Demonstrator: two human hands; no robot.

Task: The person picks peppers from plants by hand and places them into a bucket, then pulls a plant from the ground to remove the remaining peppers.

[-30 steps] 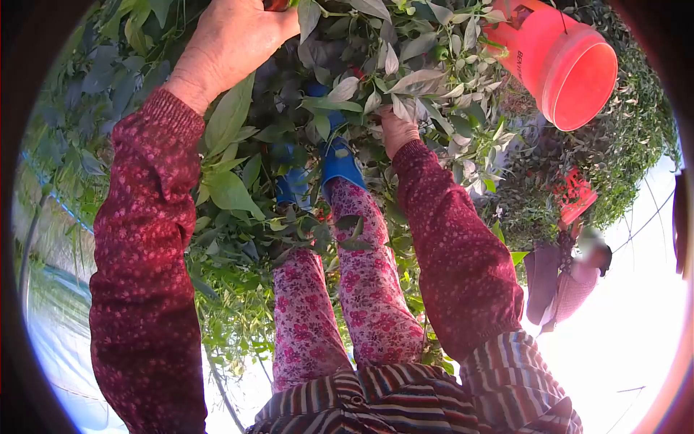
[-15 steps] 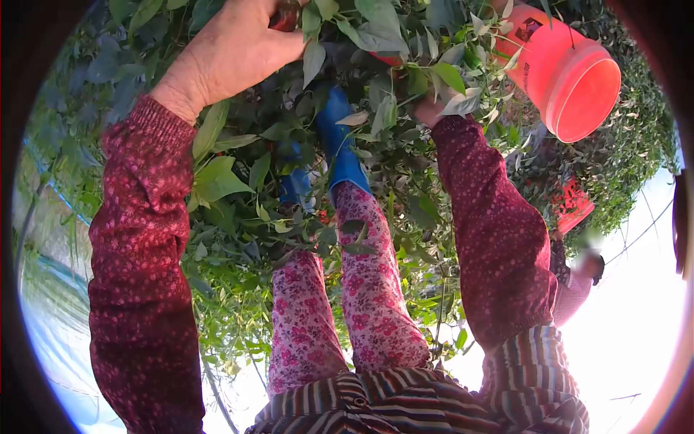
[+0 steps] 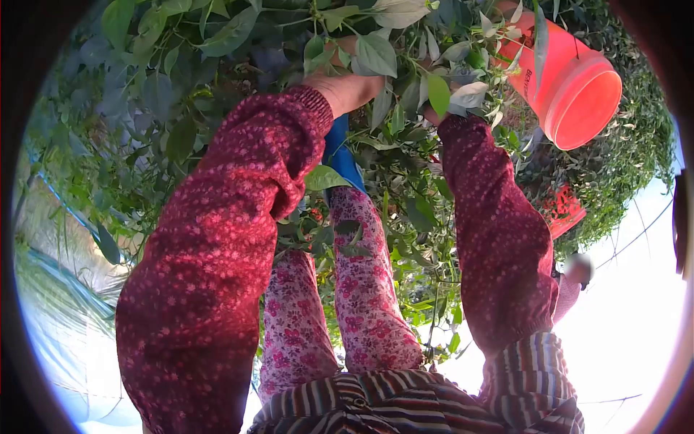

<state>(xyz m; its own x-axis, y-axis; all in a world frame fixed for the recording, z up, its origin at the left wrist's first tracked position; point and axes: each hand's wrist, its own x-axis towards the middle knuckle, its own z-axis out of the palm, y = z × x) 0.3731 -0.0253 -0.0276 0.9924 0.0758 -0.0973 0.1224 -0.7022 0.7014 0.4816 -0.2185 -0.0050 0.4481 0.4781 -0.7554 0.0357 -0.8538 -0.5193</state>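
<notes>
My left hand reaches into leafy green plants, with its wrist above a blue boot. Leaves cover its fingers, so what it touches or holds cannot be seen. To its right, my right hand is almost wholly behind foliage; only a bit of it shows past the maroon flowered sleeve. A pale, curled leaf lies across it. Both hands are close together among the stems.
A red bucket lies tipped at the upper right, its round end towards me. Further back are a red openwork basket and another person in pink. Dense plants surround my legs.
My left hand has moved right and down into the leaves, towards my right hand. A dark red, glossy thing at its fingers earlier is now out of sight. The right hand stays nearly in place.
</notes>
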